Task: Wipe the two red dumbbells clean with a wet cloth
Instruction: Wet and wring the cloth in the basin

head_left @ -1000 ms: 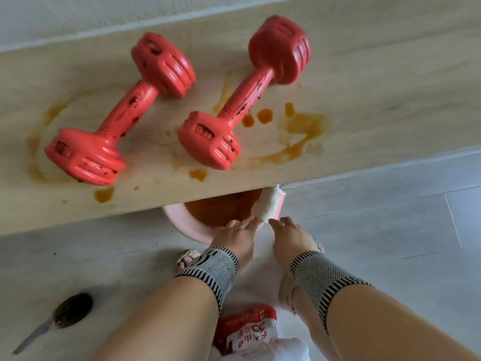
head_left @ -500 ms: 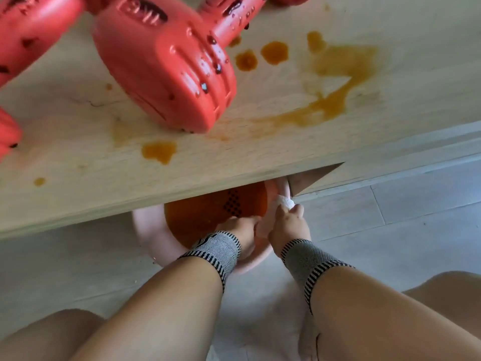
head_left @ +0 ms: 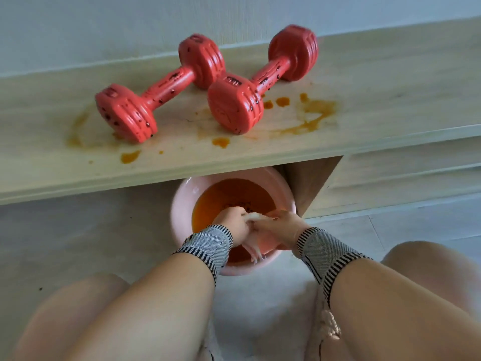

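A person crouches on a pale floor and looks down at both hands, which meet over a pink basin of orange-brown water. The basin sits on the floor, partly under the front edge of a low wooden shelf.

The left hand and right hand both grip a pale wet cloth. Their fingers curl round it where the hands touch, and a twisted tail of cloth hangs down toward the water. The picture is blurred here, so exactly how each finger lies cannot be told, but it looks like wringing.

On the shelf above lie two red dumbbells, side by side and close together. The left dumbbell and the right dumbbell are both flecked with dark spots, and orange stains mark the wood around them. Neither appears wiped yet.

To do this step well, twist the hands in opposite directions low over the basin so the drips fall inside. Stop once the cloth is damp rather than dripping, so it does not add to the mess on the shelf.

Compared with half a second ago, the view has pulled back and up, so both dumbbells now show whole. The hands have come closer together on the cloth.
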Available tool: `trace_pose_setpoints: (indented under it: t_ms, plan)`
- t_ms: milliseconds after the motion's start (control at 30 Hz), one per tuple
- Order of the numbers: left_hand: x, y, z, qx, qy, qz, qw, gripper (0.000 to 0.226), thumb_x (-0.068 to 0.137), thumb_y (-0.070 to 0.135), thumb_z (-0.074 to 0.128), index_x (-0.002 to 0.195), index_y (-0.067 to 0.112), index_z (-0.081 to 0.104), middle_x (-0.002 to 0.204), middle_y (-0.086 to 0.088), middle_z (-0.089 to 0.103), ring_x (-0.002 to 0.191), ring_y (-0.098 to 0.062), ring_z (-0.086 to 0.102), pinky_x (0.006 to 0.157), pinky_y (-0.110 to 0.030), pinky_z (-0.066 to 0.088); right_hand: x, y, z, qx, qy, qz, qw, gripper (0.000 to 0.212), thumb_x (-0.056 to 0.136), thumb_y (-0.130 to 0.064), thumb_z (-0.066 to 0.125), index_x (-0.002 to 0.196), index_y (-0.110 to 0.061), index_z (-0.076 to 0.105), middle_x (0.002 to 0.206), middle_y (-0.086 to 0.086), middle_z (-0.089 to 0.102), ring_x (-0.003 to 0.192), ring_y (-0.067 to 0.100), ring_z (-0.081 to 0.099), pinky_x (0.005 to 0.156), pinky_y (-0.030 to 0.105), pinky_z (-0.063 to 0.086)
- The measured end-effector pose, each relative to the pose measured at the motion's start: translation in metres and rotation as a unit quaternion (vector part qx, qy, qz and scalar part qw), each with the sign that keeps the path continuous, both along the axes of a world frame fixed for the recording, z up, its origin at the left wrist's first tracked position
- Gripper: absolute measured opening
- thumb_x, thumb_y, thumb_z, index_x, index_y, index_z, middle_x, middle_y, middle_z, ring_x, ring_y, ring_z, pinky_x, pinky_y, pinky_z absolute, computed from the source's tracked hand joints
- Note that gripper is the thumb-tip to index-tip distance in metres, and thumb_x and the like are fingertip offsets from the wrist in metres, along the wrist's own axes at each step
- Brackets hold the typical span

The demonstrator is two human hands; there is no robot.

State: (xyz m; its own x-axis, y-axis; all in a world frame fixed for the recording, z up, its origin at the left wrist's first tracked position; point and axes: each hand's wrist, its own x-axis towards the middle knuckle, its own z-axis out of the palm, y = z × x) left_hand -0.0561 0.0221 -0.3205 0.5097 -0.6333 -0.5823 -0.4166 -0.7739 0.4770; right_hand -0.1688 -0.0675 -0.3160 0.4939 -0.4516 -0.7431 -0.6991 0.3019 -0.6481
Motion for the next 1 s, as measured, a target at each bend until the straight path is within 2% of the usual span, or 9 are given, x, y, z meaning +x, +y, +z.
trace_pose_setpoints:
  t_ms: [100,233,400,500,567,667,767,900,1000]
  plan:
    - [0.006,0.015,0.031,-0.040,0.023,0.002,0.999,0.012,0.084,0.032,0.066,0.078,0.022,0.065,0.081,0.000,0.068,0.077,-0.019,0.064,0.068,-0.029,0.050,-0.009,0.001,0.021,-0.082,0.003,-0.022,0.996,0.023,0.076,-0.018,0.072,0.096,-0.008,0.067,0.087,0.009,0.068,0.086,0.025,0.069,0.081,0.044,0.059]
    - [0.013,0.034,0.074,-0.078,0.043,0.011,0.996,0.024,0.086,0.025,0.065,0.064,0.021,0.056,0.049,0.010,0.053,0.052,-0.012,0.050,0.048,-0.018,0.035,-0.017,0.000,0.058,-0.079,-0.072,-0.058,0.993,0.015,0.072,-0.019,0.074,0.083,-0.019,0.064,0.088,0.012,0.072,0.085,0.026,0.071,0.080,0.046,0.059]
    - [0.020,0.048,0.124,-0.155,0.057,0.045,0.985,0.026,0.079,0.034,0.075,0.064,0.018,0.061,0.055,0.005,0.053,0.052,-0.012,0.049,0.055,-0.024,0.040,-0.025,0.001,0.112,0.020,-0.197,-0.146,0.969,0.016,0.087,-0.006,0.067,0.101,0.000,0.064,0.094,0.018,0.067,0.081,0.028,0.066,0.063,0.037,0.056]
    - [0.022,0.049,0.155,-0.228,0.104,0.108,0.962,0.037,0.075,0.034,0.083,0.090,0.003,0.069,0.072,-0.005,0.065,0.065,-0.016,0.060,0.069,-0.035,0.056,-0.026,-0.002,0.142,0.025,-0.251,-0.187,0.949,0.025,0.083,-0.013,0.073,0.099,0.003,0.063,0.094,0.023,0.068,0.085,0.034,0.067,0.078,0.050,0.057]
    - [0.022,0.053,0.176,-0.269,0.088,0.143,0.948,0.031,0.074,0.034,0.083,0.086,0.009,0.069,0.073,-0.005,0.069,0.066,-0.018,0.062,0.068,-0.034,0.054,-0.027,0.001,0.165,0.007,-0.270,-0.194,0.943,0.045,0.074,-0.026,0.082,0.106,0.001,0.065,0.097,0.023,0.071,0.089,0.036,0.069,0.082,0.054,0.056]
    - [0.024,0.051,0.197,-0.338,0.044,0.196,0.919,0.017,0.081,0.028,0.078,0.079,0.014,0.067,0.080,-0.006,0.074,0.073,-0.017,0.070,0.070,-0.035,0.055,-0.022,0.000,0.190,0.023,-0.330,-0.219,0.918,0.028,0.085,-0.018,0.072,0.107,-0.003,0.066,0.093,0.022,0.070,0.082,0.034,0.068,0.076,0.053,0.057]
    - [0.015,0.047,0.220,-0.384,0.074,0.194,0.900,0.014,0.090,0.027,0.068,0.083,0.015,0.069,0.085,-0.004,0.075,0.076,-0.016,0.072,0.070,-0.034,0.055,-0.014,0.007,0.210,0.064,-0.379,-0.192,0.903,0.030,0.089,-0.010,0.063,0.118,0.001,0.061,0.089,0.020,0.069,0.080,0.032,0.067,0.071,0.048,0.057]
    - [0.000,0.044,0.236,-0.398,0.167,0.181,0.884,0.033,0.081,0.048,0.073,0.088,0.016,0.076,0.094,-0.009,0.076,0.091,-0.029,0.072,0.081,-0.048,0.058,-0.005,0.027,0.228,0.124,-0.396,-0.092,0.905,0.036,0.091,-0.004,0.051,0.126,0.004,0.056,0.116,0.031,0.061,0.104,0.041,0.061,0.085,0.057,0.053]
    - [-0.004,0.042,0.242,-0.422,0.180,0.193,0.867,0.015,0.087,0.030,0.070,0.090,0.016,0.074,0.093,-0.010,0.075,0.090,-0.028,0.071,0.083,-0.046,0.058,-0.002,0.030,0.231,0.097,-0.396,-0.065,0.911,0.032,0.091,0.002,0.050,0.122,0.002,0.060,0.120,0.030,0.061,0.107,0.041,0.061,0.092,0.060,0.049]
